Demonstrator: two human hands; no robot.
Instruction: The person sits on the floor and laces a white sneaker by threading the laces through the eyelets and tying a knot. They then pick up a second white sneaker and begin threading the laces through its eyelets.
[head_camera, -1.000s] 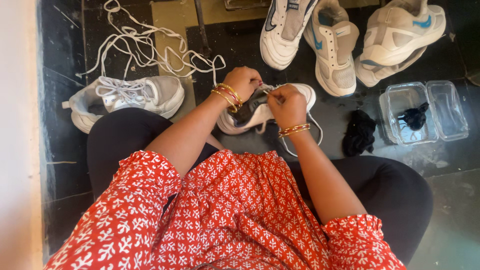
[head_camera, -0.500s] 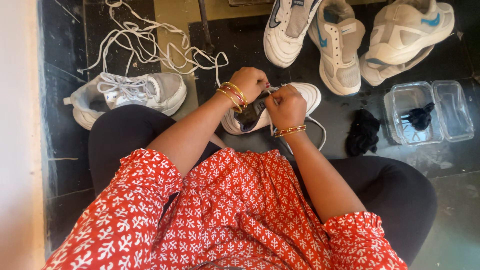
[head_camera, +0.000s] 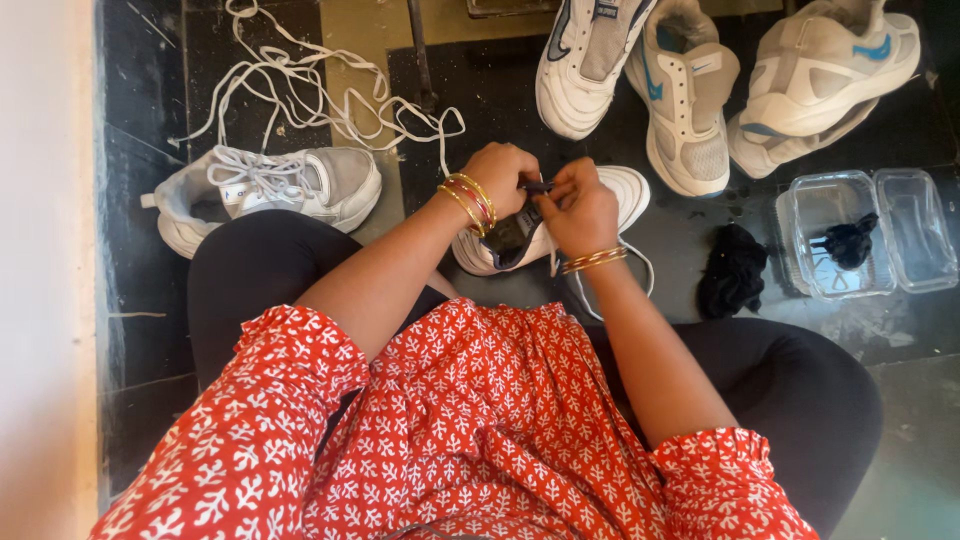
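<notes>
Your left hand (head_camera: 503, 175) and right hand (head_camera: 580, 205) meet at the centre of the frame, both closed on the top of a white sneaker (head_camera: 560, 225) lying on the dark floor (head_camera: 660, 240) — its white lace (head_camera: 620, 275) trails out just below your right wrist. At the left of the frame a laced grey-white shoe (head_camera: 270, 190) lies beside a tangle of loose laces (head_camera: 310, 95). Three more sneakers (head_camera: 690, 100) sit along the top, while a black cloth (head_camera: 730, 270) and a clear plastic container (head_camera: 860, 235) lie at the right.
</notes>
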